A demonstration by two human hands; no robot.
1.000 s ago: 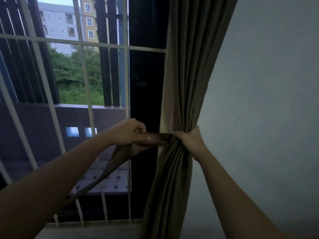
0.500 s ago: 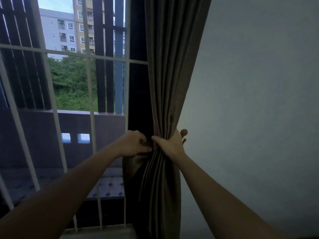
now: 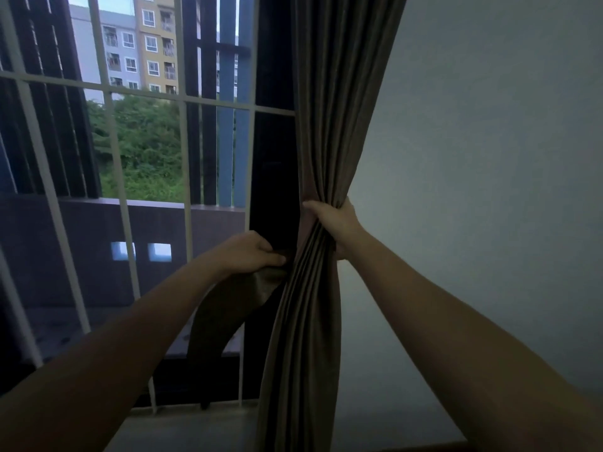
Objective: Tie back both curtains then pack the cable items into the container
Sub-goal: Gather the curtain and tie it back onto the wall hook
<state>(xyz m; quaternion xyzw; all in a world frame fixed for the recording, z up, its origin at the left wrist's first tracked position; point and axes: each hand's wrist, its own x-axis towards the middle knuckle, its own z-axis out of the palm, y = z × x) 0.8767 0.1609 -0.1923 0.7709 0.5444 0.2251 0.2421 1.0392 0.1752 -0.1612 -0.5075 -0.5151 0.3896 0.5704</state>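
Note:
A brown pleated curtain [image 3: 329, 109] hangs at the right side of the window, bunched into a narrow waist at mid height. My right hand [image 3: 336, 220] grips the gathered folds at that waist, fingers wrapped behind the fabric. Just left and a little lower, my left hand [image 3: 251, 252] holds one end of a brown tie-back strap [image 3: 225, 308]. The strap droops down and to the left from my fingers; its lower end is lost in the dark. No cable items or container are in view.
A white window grille [image 3: 182, 102] fills the left half, with dark balcony slats, trees and apartment blocks outside. A plain grey wall [image 3: 489, 158] is on the right. A pale sill [image 3: 195, 419] runs along the bottom.
My right hand has slid up the curtain, so the gathered waist sits higher. My left hand stays below it with the strap, which hangs in a longer loop than half a second ago.

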